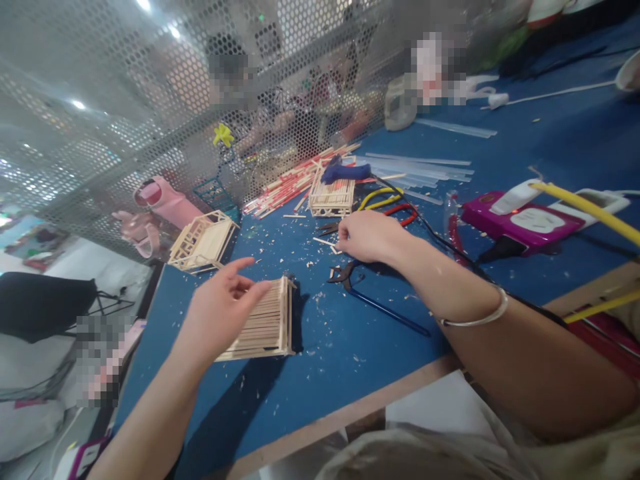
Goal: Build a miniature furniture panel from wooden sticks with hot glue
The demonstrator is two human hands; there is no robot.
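My left hand (220, 307) grips a small house-like frame of thin wooden sticks (265, 323) that rests on the blue table (350, 347); the fingers curl over its slatted top. My right hand (367, 235) reaches farther out, fingers pinched down on a short loose wooden stick (325, 243) on the table. A silver bangle (480, 319) sits on that forearm. Pliers with dark blue handles (365, 290) lie just under the right wrist.
Another stick frame (203, 241) stands at the table's left edge, and a third (331, 197) carries a blue glue gun (345, 172). Loose sticks (290, 183), clear glue rods (425, 170), yellow and red-handled tools (387, 200), a magenta power strip (520, 223), a perforated metal screen (150, 100).
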